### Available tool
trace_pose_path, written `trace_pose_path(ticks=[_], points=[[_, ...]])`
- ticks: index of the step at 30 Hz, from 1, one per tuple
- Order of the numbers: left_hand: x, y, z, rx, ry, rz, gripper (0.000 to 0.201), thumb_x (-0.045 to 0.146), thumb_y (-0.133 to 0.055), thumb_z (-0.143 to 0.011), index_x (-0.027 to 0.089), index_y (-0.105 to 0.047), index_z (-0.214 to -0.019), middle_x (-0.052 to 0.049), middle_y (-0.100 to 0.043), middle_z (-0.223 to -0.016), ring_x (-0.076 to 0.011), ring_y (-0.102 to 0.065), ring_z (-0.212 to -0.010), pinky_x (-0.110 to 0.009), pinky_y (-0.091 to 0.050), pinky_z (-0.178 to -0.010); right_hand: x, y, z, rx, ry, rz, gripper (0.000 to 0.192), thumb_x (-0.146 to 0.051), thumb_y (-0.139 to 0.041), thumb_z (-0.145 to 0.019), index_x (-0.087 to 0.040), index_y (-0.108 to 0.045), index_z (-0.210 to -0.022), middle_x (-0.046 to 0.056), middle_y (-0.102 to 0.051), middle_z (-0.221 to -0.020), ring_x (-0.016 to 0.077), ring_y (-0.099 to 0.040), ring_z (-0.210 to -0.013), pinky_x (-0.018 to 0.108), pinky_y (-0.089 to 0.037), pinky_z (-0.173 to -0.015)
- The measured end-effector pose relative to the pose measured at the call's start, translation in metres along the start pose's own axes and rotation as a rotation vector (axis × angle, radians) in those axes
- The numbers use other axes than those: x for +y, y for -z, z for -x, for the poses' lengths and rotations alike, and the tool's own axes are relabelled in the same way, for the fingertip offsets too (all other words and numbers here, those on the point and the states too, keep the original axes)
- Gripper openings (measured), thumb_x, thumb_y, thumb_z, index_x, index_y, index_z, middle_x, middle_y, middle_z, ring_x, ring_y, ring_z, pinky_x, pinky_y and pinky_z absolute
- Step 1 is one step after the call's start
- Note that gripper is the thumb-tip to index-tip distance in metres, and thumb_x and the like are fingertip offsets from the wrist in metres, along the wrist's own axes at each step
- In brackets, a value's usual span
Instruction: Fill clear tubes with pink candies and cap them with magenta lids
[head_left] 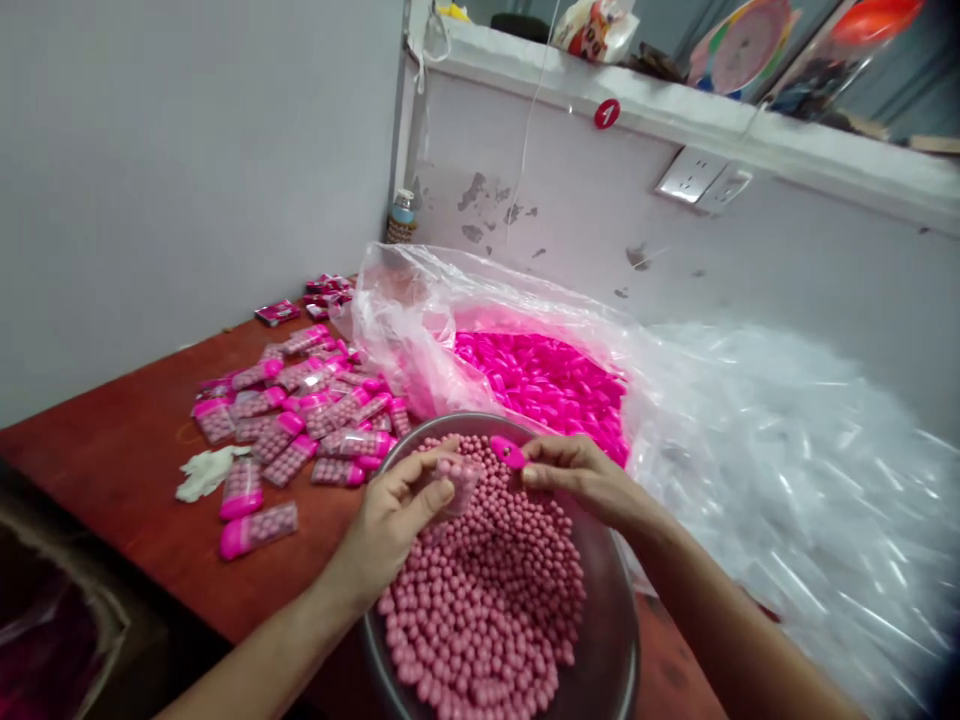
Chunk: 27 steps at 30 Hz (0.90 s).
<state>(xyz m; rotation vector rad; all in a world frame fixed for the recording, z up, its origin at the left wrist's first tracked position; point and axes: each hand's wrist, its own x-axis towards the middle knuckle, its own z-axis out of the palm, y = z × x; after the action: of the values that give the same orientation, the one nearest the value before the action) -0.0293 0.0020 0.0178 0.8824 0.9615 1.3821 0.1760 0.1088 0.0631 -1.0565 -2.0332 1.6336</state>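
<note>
My left hand (390, 520) holds a small clear container (457, 480) filled with pink candy balls, just above a metal bowl (615, 640) heaped with pink candy balls (487, 600). My right hand (585, 480) pinches a bright pink cap (508, 452) right beside the container's open end. Both hands hover over the bowl's far rim.
A pile of filled, capped containers (300, 420) lies on the red-brown table (127, 450) to the left, with a white crumpled glove (206, 470). A plastic bag of pink caps (540, 375) sits behind the bowl; a bag of clear empty containers (810, 460) is on the right. A cardboard box (52, 610) stands at lower left.
</note>
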Motion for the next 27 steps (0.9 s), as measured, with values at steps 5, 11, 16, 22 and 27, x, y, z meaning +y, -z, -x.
trace_pose_path(ticks=[5, 11, 16, 22, 27], points=[[-0.003, 0.000, 0.005, -0.067, -0.003, 0.195, 0.016, 0.024, -0.063, -0.078, 0.017, -0.063, -0.092, -0.003, -0.066, -0.092, -0.0118, -0.061, -0.079, -0.023, -0.050, -0.076, -0.002, -0.052, 0.010, -0.077, 0.048, 0.018, 0.025, -0.037, -0.060, -0.079, -0.013, -0.064, -0.079, 0.001, -0.060, -0.066, 0.0097, -0.051, -0.058, 0.021, -0.040, -0.054], [-0.001, -0.001, 0.006, -0.071, -0.036, 0.143, 0.015, 0.024, -0.064, -0.077, 0.015, -0.064, -0.089, -0.003, -0.065, -0.088, -0.0131, -0.061, -0.081, -0.023, -0.050, -0.075, 0.000, -0.076, 0.019, 0.331, 0.390, 0.473, 0.025, -0.030, -0.058, -0.081, -0.020, -0.057, -0.104, 0.003, -0.065, -0.080, 0.0146, -0.060, -0.067, 0.026, -0.047, -0.063], [-0.004, -0.001, 0.008, -0.096, -0.064, 0.020, 0.015, 0.024, -0.062, -0.077, 0.014, -0.064, -0.089, -0.003, -0.067, -0.088, -0.0149, -0.061, -0.083, -0.023, -0.049, -0.074, -0.003, -0.068, 0.025, 0.318, 0.482, 0.584, 0.020, -0.026, -0.055, -0.084, -0.022, -0.058, -0.103, 0.005, -0.064, -0.094, 0.0177, -0.060, -0.086, 0.028, -0.048, -0.075], [-0.002, -0.001, 0.013, -0.086, -0.251, -0.388, 0.021, 0.019, -0.056, -0.081, 0.020, -0.067, -0.098, -0.002, -0.069, -0.094, -0.0163, -0.061, -0.087, -0.024, -0.046, -0.078, -0.019, -0.060, 0.031, 0.355, 0.479, 0.527, 0.017, -0.027, -0.059, -0.082, -0.020, -0.059, -0.097, 0.004, -0.062, -0.085, 0.0159, -0.058, -0.077, 0.027, -0.047, -0.068], [0.002, -0.002, 0.020, -0.069, -0.350, -0.543, 0.023, 0.018, -0.054, -0.083, 0.023, -0.068, -0.100, 0.000, -0.071, -0.092, -0.0162, -0.064, -0.084, -0.023, -0.046, -0.075, -0.028, -0.066, 0.031, 0.212, 0.461, 0.614, 0.014, -0.030, -0.057, -0.083, -0.020, -0.062, -0.091, 0.003, -0.062, -0.079, 0.0144, -0.056, -0.071, 0.025, -0.044, -0.064]])
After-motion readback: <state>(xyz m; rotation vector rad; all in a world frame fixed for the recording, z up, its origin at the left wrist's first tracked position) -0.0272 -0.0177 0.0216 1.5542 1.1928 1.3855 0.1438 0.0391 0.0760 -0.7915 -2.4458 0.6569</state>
